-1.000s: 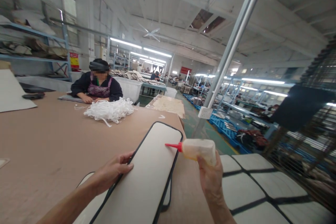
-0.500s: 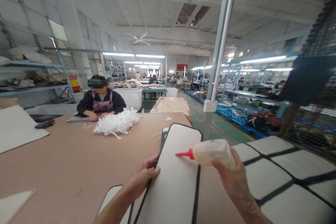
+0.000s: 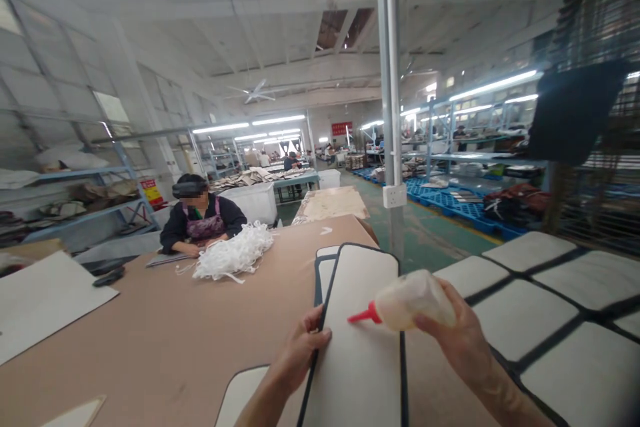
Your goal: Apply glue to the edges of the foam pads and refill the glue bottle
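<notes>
My left hand [image 3: 303,345] grips the left edge of a long white panel [image 3: 357,373] with a dark border, thumb on its face and fingers around the rim. The panel is tilted up toward me above the table. My right hand [image 3: 457,327] is wrapped around a translucent squeeze bottle [image 3: 413,299] of yellowish liquid. Its red nozzle [image 3: 365,314] points left, at or just above the panel's face; contact cannot be made out. Behind the panel, part of another dark-edged panel [image 3: 326,270] shows on the table. One more white panel [image 3: 243,390] lies partly under my left forearm.
Several white dark-edged panels [image 3: 530,317] lie in rows at the right. A pile of white strips [image 3: 234,252] sits on the brown table [image 3: 175,340] before a seated co-worker [image 3: 203,217]. A metal post [image 3: 393,113] with a socket box stands beyond the table.
My view has turned, so the post and the far room appear farther left, and the panel and both hands lower and mostly to the right. Both hands keep their holds.
</notes>
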A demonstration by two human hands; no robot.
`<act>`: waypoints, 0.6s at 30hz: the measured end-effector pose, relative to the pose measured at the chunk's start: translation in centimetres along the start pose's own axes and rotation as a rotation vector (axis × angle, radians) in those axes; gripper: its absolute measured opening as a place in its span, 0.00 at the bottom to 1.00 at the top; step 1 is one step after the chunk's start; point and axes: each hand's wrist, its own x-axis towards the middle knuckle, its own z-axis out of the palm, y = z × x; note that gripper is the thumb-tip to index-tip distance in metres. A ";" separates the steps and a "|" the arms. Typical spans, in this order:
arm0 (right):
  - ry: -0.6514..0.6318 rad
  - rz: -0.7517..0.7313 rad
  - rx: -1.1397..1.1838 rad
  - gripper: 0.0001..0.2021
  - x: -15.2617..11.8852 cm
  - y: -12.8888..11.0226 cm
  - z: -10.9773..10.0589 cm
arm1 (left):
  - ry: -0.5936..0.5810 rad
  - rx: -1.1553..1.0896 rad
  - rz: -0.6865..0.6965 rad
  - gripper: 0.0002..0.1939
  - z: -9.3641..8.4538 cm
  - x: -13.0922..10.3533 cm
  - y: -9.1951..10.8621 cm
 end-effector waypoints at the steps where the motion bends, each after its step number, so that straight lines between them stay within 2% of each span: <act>1: -0.059 0.042 0.015 0.29 -0.8 0.2 -0.3 | 0.009 -0.001 0.002 0.26 0.1 0.1 -0.1; 3: -0.127 0.117 0.064 0.29 -1.9 0.2 -0.9 | 0.025 -0.004 0.007 0.26 0.5 0.2 -0.2; 4: -0.113 0.133 0.094 0.30 -2.0 -0.1 -1.2 | 0.030 -0.002 0.009 0.25 0.7 0.2 -0.2; 8: 0.157 0.057 0.163 0.30 -0.2 -1.2 -2.4 | 0.029 0.017 -0.011 0.25 2.0 -0.2 0.0; 9: 0.182 0.043 0.151 0.30 0.2 -1.3 -2.8 | 0.034 0.013 -0.017 0.25 2.2 -0.3 -0.1; 11: 0.114 0.069 0.105 0.30 0.1 -1.1 -3.3 | 0.063 0.001 -0.017 0.25 2.6 -0.3 -0.3; 14: -0.034 0.188 0.106 0.32 -1.3 -0.9 -4.0 | 0.118 0.008 -0.016 0.25 2.8 -0.1 -0.7; 16: 0.004 0.217 0.164 0.32 -1.7 -1.3 -4.2 | 0.129 0.013 -0.023 0.25 2.9 -0.1 -0.8; 18: 0.118 0.173 0.222 0.31 -1.2 -1.8 -4.4 | 0.127 0.011 -0.027 0.25 3.2 -0.2 -0.7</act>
